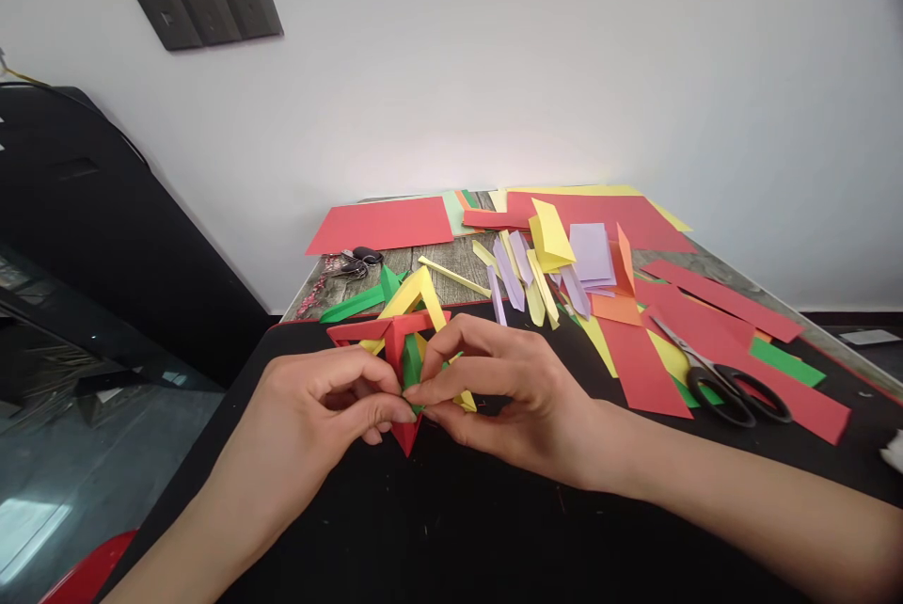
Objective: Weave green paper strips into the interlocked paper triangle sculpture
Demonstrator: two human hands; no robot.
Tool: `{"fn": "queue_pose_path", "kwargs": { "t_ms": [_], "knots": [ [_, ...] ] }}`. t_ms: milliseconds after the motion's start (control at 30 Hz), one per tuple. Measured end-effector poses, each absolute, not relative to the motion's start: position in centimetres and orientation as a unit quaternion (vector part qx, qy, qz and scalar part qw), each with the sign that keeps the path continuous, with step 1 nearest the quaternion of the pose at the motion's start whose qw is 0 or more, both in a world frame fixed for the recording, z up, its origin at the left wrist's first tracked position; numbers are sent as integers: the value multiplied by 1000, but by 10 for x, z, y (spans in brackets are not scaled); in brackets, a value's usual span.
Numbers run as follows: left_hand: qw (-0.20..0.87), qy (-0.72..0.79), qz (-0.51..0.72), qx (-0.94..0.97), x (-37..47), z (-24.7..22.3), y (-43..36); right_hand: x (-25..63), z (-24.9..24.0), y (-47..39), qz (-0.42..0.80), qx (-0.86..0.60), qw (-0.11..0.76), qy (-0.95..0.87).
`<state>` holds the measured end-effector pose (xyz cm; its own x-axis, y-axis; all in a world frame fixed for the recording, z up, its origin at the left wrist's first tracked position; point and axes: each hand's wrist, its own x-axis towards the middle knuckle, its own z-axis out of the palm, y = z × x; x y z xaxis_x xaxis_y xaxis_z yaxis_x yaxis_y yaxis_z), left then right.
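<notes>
Both hands meet at a folded paper model made of red, yellow and green strips with pointed ends. My left hand is closed, its thumb and fingers pinching the model's lower middle where red and green paper come together. From the other side, my right hand pinches the same spot with thumb and fingertips. A green folded piece shows just above the fingertips. The exact fold between the fingers is hidden. Yellow points stick out above and to the right of the model, and a red tip points down below the hands.
Black-handled scissors lie on red strips at the right. Folded purple strips, a yellow folded paper and purple squares sit behind. Red sheets lie by the wall. A keyring-like bundle rests at the back left.
</notes>
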<state>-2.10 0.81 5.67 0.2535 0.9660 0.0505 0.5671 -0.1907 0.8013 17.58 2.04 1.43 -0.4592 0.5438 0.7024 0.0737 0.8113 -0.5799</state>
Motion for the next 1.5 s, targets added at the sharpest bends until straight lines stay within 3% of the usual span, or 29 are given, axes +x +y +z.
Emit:
{"fn": "queue_pose_path", "kwargs": {
  "t_ms": [500, 833, 1267, 1500],
  "knots": [
    [318, 544, 286, 722, -21, 57, 6, 170, 10, 17, 222, -203, 523, -798],
    [332, 545, 279, 718, -23, 57, 4, 180, 15, 21, 264, -193, 469, -820],
    [374, 543, 292, 693, -21, 56, 4, 176, 10, 18, 244, -214, 501, -802],
    [336, 526, 295, 723, -23, 54, 2, 176, 8, 18, 236, -219, 505, -801]
  ]
}}
